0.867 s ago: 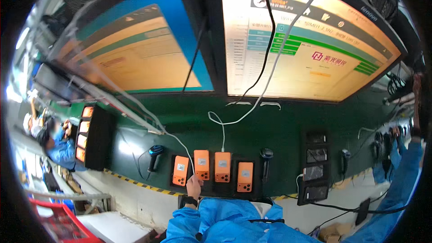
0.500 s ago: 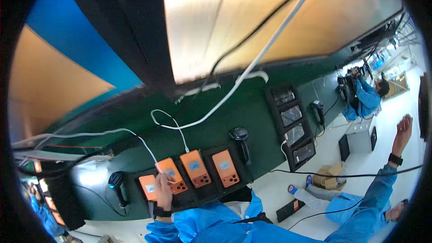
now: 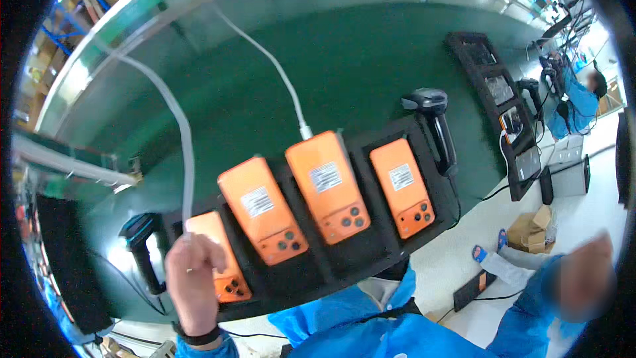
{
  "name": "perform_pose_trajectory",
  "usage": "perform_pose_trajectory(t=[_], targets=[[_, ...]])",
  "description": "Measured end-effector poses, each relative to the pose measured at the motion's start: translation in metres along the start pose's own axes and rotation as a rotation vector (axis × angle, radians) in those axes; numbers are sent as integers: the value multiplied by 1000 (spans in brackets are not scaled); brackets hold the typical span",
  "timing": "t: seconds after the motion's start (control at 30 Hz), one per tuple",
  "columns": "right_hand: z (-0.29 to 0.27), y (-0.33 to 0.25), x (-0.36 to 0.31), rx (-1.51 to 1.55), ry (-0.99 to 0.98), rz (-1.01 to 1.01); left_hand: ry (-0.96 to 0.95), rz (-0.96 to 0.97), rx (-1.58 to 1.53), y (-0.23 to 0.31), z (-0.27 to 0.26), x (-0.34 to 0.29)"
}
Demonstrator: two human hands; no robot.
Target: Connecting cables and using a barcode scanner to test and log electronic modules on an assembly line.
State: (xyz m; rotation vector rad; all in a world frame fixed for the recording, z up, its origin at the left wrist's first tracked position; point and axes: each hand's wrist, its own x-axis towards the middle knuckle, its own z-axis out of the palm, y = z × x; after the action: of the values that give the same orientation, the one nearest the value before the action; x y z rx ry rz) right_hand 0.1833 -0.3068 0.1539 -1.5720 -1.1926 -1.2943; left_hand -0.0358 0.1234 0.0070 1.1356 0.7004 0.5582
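Orange, the leftmost phone (image 3: 230, 270) lies in a black tray (image 3: 351, 258) beside three more phones (image 3: 328, 192) bearing white labels (image 3: 256, 201) too small to read. Its long axis slants, camera end toward the tray's near edge. Over it, the left hand (image 3: 192, 272) pinches a white cable (image 3: 189, 179); the right hand (image 3: 586, 278) is blurred, its fingers' state unclear.

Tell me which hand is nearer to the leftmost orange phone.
Left. The left hand overlaps the leftmost phone in view; the right hand is far to its right, beyond the black tray's other end.
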Motion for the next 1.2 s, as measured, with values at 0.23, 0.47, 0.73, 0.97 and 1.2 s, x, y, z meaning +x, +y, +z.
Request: perform_pose_trajectory(t=[0.23,0.47,0.73,0.97,1.2], targets=[[223,-129,-52,715,-1114,472,-380,69,223,-41,28,-64],[249,-187,-90,1198,-1400,1063,-390,184,235,-56,18,-84],[273,-140,-44,1055,-1075,880,114,525,899,-6,-59,-87],[359,-89,-57,764,-744,455,465,245,943,-5,-186,-33],[380,-108,-109,540,-659,410,324,-53,314,18,-110,-62]])
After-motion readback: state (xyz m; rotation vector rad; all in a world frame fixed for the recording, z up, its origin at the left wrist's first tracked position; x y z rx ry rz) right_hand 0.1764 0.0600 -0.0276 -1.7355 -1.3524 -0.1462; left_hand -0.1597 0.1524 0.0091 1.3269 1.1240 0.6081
